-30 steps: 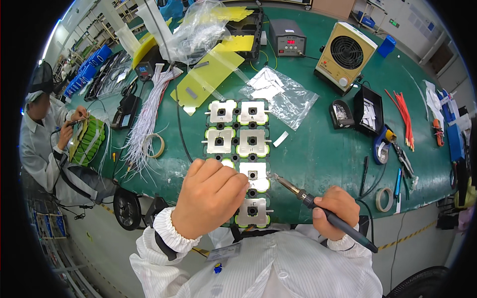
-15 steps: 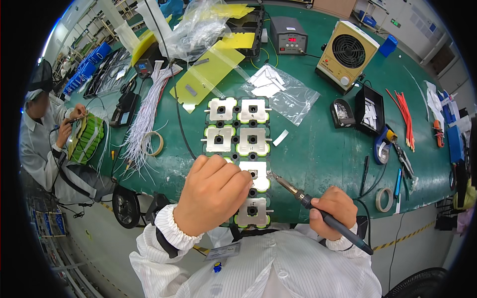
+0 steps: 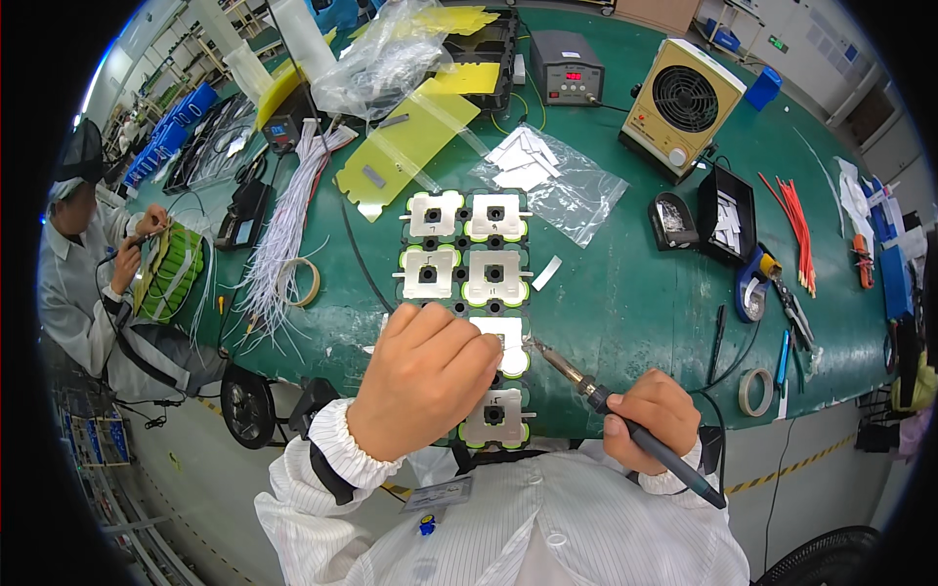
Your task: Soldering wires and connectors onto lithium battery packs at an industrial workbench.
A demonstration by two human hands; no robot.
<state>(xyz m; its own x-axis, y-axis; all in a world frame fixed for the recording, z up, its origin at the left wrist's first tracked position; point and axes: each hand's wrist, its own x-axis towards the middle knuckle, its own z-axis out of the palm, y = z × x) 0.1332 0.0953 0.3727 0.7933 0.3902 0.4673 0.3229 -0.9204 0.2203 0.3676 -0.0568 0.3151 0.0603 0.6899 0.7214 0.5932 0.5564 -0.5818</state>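
My right hand (image 3: 653, 420) grips a soldering iron (image 3: 633, 425) by its dark handle. Its metal tip points left, just beside the right edge of a battery pack. This pack (image 3: 495, 272) has metal plates with square middles over green-rimmed cells, set in black holders in two columns. My left hand (image 3: 425, 381) is closed over the pack's lower left part, and its fingertips reach a bright plate (image 3: 512, 352). What those fingers pinch is hidden. A thin dark cord (image 3: 354, 239) runs down from above to the left hand's knuckles.
Behind the pack lie white strips on a clear bag (image 3: 581, 200) and a yellow sheet (image 3: 410, 146). A soldering station (image 3: 569, 73) and fan (image 3: 684, 103) stand at the back. Bundled white wires (image 3: 283, 215) and tape lie left; pliers (image 3: 793, 317) lie right. A co-worker (image 3: 83, 254) sits far left.
The dark cord's upper part has swung slightly left. My right hand and the iron have shifted a little left. The left hand stays at nearly the same place on the pack.
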